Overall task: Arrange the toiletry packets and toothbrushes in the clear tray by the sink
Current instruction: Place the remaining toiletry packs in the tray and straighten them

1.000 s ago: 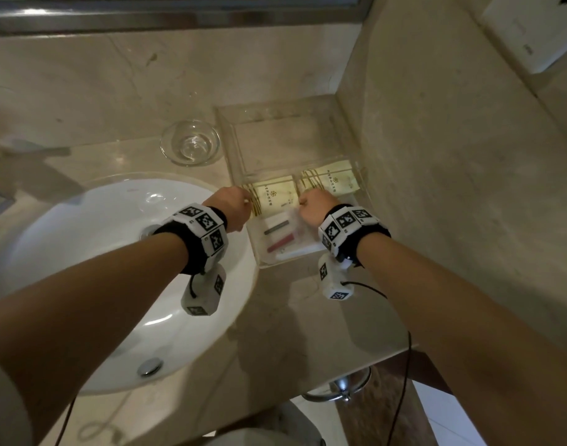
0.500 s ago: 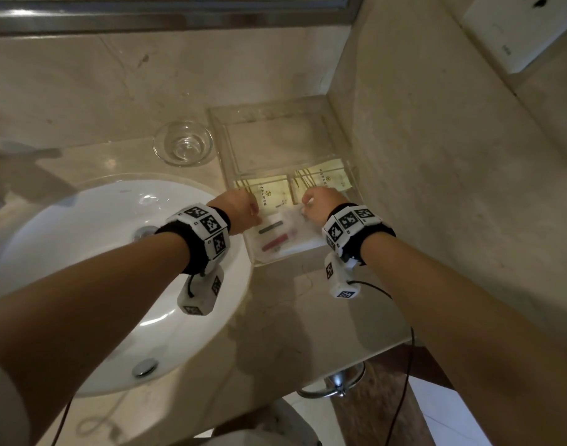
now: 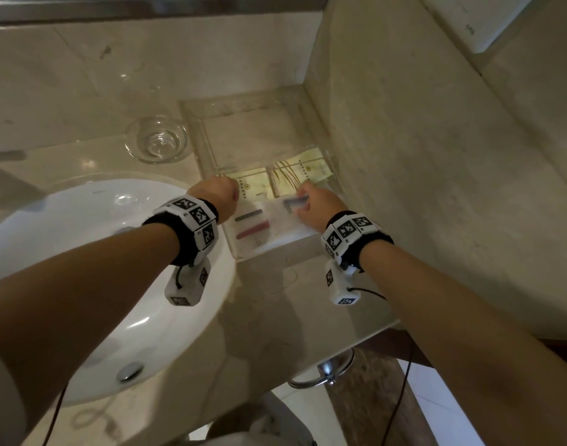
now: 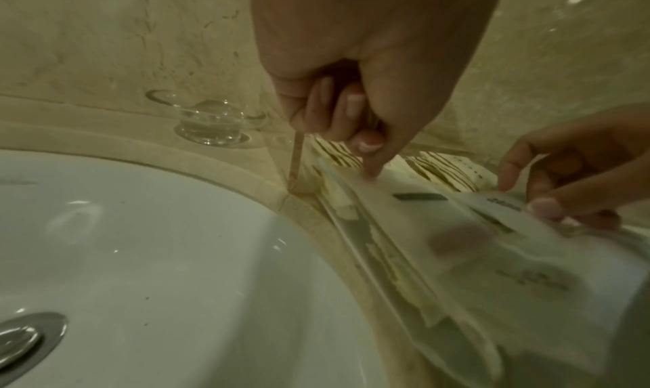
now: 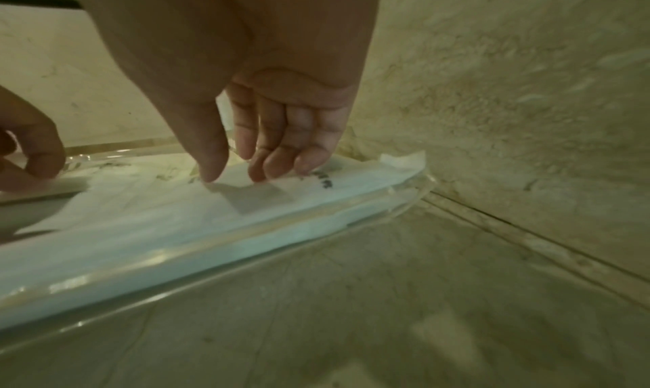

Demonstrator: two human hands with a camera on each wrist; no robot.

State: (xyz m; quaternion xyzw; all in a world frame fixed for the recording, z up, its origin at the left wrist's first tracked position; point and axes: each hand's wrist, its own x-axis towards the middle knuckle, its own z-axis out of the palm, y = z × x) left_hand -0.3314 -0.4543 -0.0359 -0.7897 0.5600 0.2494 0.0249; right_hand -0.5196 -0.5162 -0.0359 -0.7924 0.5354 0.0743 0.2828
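Observation:
The clear tray stands in the counter's corner. Two yellow toiletry packets lie side by side in its middle section. White toothbrush packets lie in the front section, showing a dark green handle and a red handle. My right hand pinches the right end of a white toothbrush packet between thumb and fingers. My left hand is a fist at the tray's left wall, its thumb tip pressing on the packet's left end.
A white sink basin lies left of the tray, and a small glass dish stands behind it. A stone wall runs close along the tray's right side. The tray's back section holds nothing. The counter's front edge is near my wrists.
Both hands drew back from the yellow packets to the front section. The right hand now pinches a toothbrush packet's right end; the left stays at the tray's left side.

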